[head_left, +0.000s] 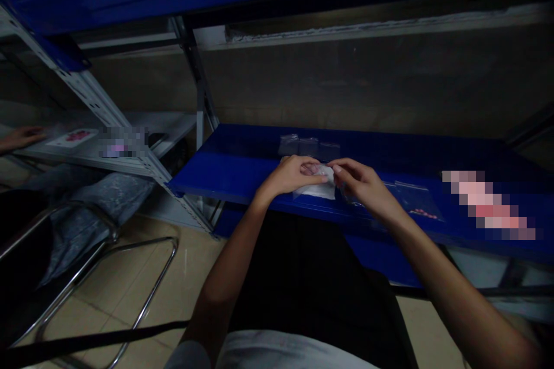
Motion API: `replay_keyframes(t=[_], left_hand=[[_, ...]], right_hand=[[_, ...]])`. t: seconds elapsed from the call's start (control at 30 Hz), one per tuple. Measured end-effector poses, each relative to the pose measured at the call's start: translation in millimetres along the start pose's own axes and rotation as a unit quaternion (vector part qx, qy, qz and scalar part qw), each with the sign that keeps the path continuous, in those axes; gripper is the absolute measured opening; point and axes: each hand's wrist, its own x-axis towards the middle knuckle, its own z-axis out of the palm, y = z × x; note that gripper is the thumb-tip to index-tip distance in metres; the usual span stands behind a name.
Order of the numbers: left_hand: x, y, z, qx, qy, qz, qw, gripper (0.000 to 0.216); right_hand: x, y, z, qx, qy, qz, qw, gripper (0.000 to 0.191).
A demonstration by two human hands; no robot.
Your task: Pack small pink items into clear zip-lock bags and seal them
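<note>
A small white bag, thin and flat, lies on the blue shelf between both sets of fingers. Left fingers press its upper left part; right fingers pinch its upper right corner. Its lower edge lies just below the fingers.

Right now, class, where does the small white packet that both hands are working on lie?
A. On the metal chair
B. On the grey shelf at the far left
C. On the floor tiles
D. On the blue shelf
D: the white packet rests on the blue shelf, with the left hand and right hand pinching its top edge.
</note>
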Motion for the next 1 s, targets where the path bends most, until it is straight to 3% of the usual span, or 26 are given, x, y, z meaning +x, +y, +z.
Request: replay_keyframes(t=[0.13,0.27,0.37,0.73,0.9,1.0], left_hand=[[-1.0,-8.4,-13.9,0.029,0.042,-0.024,0.998,0.057],[-3.2,-15.0,-26.2,0.038,0.067,-0.041,0.996,0.06],[-4.4,-16.7,-29.8,0.052,0.078,-0.038,0.995,0.058],[-5.7,-16.5,-29.1,0.053,0.074,-0.039,0.995,0.059],[-4.8,-19.5,-27.8,0.066,0.068,-0.035,0.995,0.059],[-3.2,-21.1,-22.6,0.061,0.066,-0.034,0.995,0.059]], right_hand=[[27.9,33.1,-6.0,-0.181,0.048,-0.055,0.981,0.026],[55.9,54.1,-0.6,-0.33,0.027,-0.092,0.939,0.027],[68.2,59.5,5.7,-0.374,0.013,-0.107,0.921,0.028],[83.0,67.1,8.5,-0.399,-0.008,-0.057,0.915,0.026],[81.6,63.7,4.5,-0.355,0.015,-0.055,0.933,0.022],[70.2,52.2,1.3,-0.27,0.04,-0.055,0.96,0.015]])
